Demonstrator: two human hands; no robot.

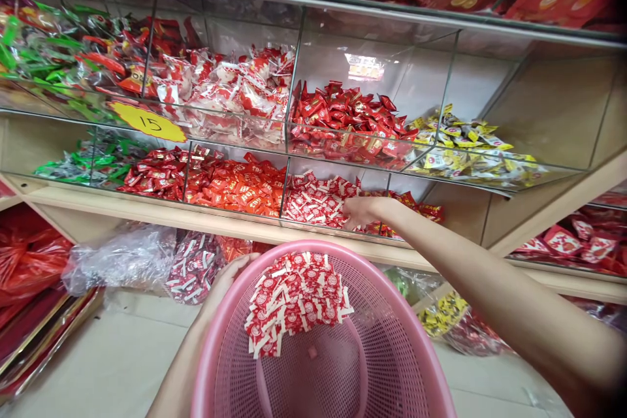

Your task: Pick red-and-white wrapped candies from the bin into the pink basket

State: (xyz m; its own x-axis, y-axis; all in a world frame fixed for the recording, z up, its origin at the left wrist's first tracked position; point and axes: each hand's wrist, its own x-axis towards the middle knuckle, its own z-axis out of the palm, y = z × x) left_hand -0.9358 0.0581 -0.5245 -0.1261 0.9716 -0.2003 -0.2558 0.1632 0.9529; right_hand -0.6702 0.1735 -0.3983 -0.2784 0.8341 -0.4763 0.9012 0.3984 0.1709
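Observation:
My left hand (pixel 234 274) grips the left rim of a pink plastic basket (pixel 203 339), its fingers partly hidden by the rim. Inside, small red-and-white wrapped candies (pixel 294 297) lie heaped against the far wall, and the bottom nearer me is bare. Beyond the basket, my right hand (pixel 362 210) reaches into a low clear-walled compartment of matching red-and-white candies (pixel 316 199). Its fingers are bent downward and drawn together among the candies. Whatever they hold, if anything, cannot be made out.
Glass dividers split the shelves into bins of orange-red packets (pixel 245 186), red candies (pixel 347 117) and yellow packets (pixel 465 134). A yellow tag (pixel 147 121) reading 15 hangs on a shelf edge. Clear plastic bags (pixel 122 258) lie on the floor below, with red bags (pixel 29 255) at left.

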